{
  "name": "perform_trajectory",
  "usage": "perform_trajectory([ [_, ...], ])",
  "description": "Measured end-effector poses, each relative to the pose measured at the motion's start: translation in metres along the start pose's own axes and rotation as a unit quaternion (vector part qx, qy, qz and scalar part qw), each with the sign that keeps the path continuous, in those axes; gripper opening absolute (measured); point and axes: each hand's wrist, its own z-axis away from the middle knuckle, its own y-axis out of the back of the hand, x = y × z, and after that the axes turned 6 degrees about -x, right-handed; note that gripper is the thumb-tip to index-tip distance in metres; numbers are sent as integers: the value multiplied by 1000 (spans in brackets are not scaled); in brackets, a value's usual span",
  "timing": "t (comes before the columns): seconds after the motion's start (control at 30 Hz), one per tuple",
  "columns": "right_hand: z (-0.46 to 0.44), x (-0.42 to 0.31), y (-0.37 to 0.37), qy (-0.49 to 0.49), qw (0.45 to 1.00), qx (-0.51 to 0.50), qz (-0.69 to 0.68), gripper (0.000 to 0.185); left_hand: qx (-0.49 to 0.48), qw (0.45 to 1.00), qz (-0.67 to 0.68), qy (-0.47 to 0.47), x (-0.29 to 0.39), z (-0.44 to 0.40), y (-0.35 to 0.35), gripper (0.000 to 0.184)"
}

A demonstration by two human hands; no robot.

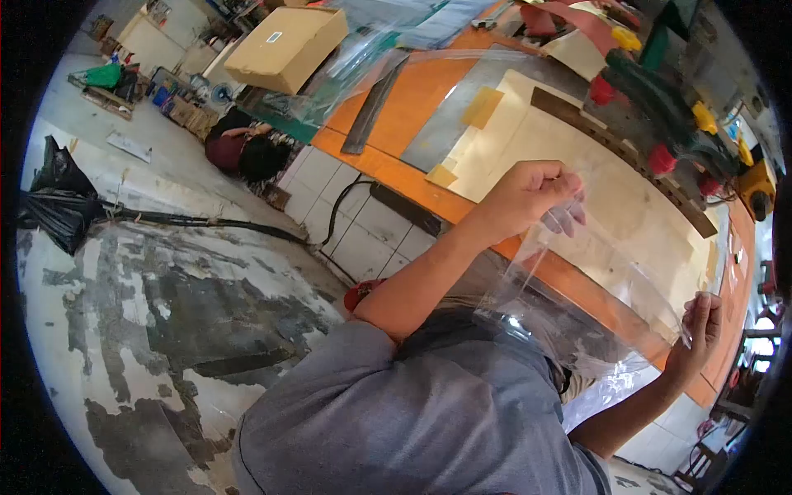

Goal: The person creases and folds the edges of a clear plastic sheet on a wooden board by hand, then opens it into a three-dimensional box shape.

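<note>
A sheet of clear plastic film (pixel 569 301) hangs between my two hands over the front edge of the workbench. My left hand (pixel 536 198) pinches its upper left corner, thumb against fingers. Farther right, my right hand (pixel 698 326) is closed on the other end of the film. Behind the film lies a pale board (pixel 528 124) on the orange bench top (pixel 450 198), with yellowish tape at its corners. Whether the film is one layer or a bag, I cannot tell.
Beyond the board runs a dark strip (pixel 623 157), near a dark green tool (pixel 648 99) with red and yellow parts. A cardboard box (pixel 289 45) and more clear film occupy the bench's far left. Someone in dark red (pixel 235 148) crouches left. Black cable (pixel 223 221) crosses the floor.
</note>
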Motion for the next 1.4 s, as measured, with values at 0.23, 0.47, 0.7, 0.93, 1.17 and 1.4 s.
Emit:
perform_trajectory([
  [0.23, -4, -6, 9, 13, 999, -34, 13, 18, 21, 999, -31, 11, -3, 4, 3, 28],
  [0.47, 17, -22, 5, 12, 997, -16, 75, 18, 40, 997, 3, -66, -3, 0, -9, 17],
  [0.7, 30, -10, 22, 31, 995, -10, 91, 16, 42, 995, -4, -95, 2, 15, -25, 17],
  [0.93, 30, -29, 1, 47, 998, -20, 32, 23, 50, 993, 12, -106, -4, 12, -23, 19],
  [1.17, 29, -21, 0, 17, 997, -16, 69, 23, 90, 990, -76, -82, -18, 8, -20, 18],
  [1.4, 24, -4, 3, 26, 994, -4, 102, 23, 73, 994, -47, -71, -42, -1, -11, 17],
])
